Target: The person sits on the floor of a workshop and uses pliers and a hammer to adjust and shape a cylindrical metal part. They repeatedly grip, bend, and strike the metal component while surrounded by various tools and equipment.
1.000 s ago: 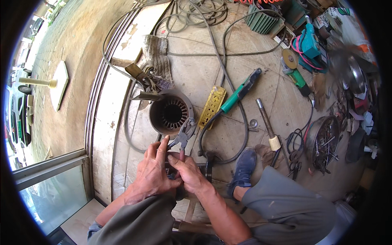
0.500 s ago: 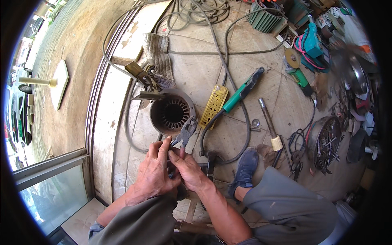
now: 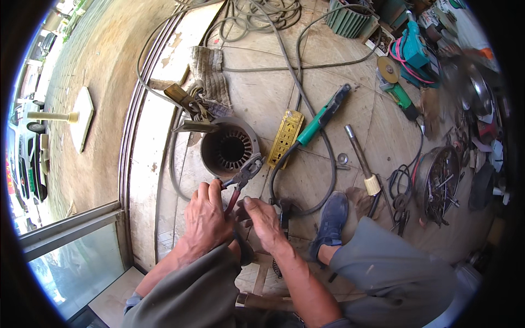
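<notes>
My left hand is closed around a pair of pliers with reddish handles. The pliers' metal head points up and away, over the near right rim of a round metal motor housing with a slotted inner ring. Just right of the handles is my right hand. Its thumb and curled fingers stand apart, and I see nothing held between them. Behind it, a dark hammer-like tool rests on the floor, partly hidden.
Right of the housing lie a yellow power strip and a green welding electrode holder on its cable. Farther right are a metal rod, an angle grinder and a bowl of tools. A glass-paned frame stands at lower left.
My right hand has let go of the pliers and drawn back to the right. My left hand now grips their handles alone. The view has shifted slightly.
</notes>
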`<state>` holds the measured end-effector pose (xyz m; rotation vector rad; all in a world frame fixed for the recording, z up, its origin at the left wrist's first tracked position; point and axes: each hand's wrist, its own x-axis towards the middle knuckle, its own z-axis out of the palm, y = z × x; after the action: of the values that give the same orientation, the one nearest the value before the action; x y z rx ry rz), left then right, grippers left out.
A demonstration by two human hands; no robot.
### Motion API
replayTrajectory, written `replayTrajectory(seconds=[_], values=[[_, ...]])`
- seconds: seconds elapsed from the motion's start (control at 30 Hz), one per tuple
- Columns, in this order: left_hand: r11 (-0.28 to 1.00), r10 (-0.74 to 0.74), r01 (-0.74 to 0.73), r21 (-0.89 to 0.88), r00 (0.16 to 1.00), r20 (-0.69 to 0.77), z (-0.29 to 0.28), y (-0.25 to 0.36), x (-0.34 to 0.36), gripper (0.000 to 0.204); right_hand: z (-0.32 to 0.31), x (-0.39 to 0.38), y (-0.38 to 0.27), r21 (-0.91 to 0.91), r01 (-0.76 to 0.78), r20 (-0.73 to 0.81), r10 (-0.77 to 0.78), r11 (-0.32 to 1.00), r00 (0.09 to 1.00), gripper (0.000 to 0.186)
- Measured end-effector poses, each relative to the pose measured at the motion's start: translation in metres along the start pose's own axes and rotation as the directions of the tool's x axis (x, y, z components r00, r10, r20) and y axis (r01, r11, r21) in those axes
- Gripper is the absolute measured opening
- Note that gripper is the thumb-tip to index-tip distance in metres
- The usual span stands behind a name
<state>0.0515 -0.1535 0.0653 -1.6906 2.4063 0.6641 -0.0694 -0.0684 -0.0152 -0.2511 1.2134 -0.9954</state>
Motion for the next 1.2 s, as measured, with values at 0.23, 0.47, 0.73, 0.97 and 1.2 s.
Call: replayTrajectory(seconds=[0.23,0.47,0.73,0.97,1.2], values=[[0.994,0.063,-0.050,0.099,0.988,-0.140,0.011,-0.007,0.004,0.057,-0.040,-0.004,-0.022,0.163,0.071,-0.268,-0.025,0.984,0.963,0.041],[0.996,0.062,-0.059,0.064,0.997,-0.051,0.008,0.005,0.012,0.045,-0.077,-0.029,-0.101,0.159,0.235,-0.421,-0.149,0.959,0.895,0.032],[0.997,0.016,-0.007,-0.079,0.994,0.109,-0.024,0.000,0.014,0.048,-0.115,-0.031,-0.308,-0.640,0.422,-0.072,-0.596,0.642,0.799,0.026],[0.989,-0.066,0.089,-0.114,0.980,0.190,-0.009,0.015,0.025,0.045,-0.220,-0.055,-0.337,-0.950,0.279,0.288,-0.742,-0.141,0.605,0.035],[0.983,-0.073,0.083,-0.164,0.995,0.069,0.015,-0.002,0.017,0.043,-0.266,-0.053,-0.203,-0.816,0.214,-0.117,-0.516,0.537,0.848,0.019]])
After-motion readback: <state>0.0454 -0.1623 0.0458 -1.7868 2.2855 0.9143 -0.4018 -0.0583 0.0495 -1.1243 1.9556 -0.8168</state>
